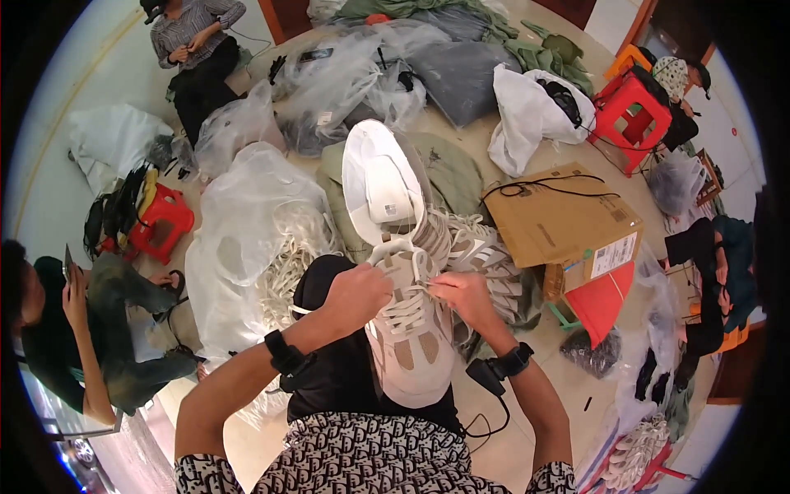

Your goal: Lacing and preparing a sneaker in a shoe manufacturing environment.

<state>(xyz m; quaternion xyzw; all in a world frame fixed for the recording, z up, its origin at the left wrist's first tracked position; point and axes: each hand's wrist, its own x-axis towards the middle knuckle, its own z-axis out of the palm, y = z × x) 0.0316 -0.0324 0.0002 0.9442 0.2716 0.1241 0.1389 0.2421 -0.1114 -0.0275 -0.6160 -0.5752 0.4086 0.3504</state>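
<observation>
Cream flat shoelace (403,317): apparently threading it near the top of a chunky beige mesh sneaker (411,372) lying on the black-trousered lap (341,370); pinching it between right hand (462,294) fingertips, curling left hand (360,294) fingers, hiding any grip; probably needing to pull through snugly.

Shoe (415,370) on lap (333,379), frame centre; second shoe (385,177) just above. Laces (288,259) in bag (226,222), left of it. Shoe pile (490,255) right, then carton (555,218). Stools (169,222): left side, upper right. More bags (346,82) top centre.
</observation>
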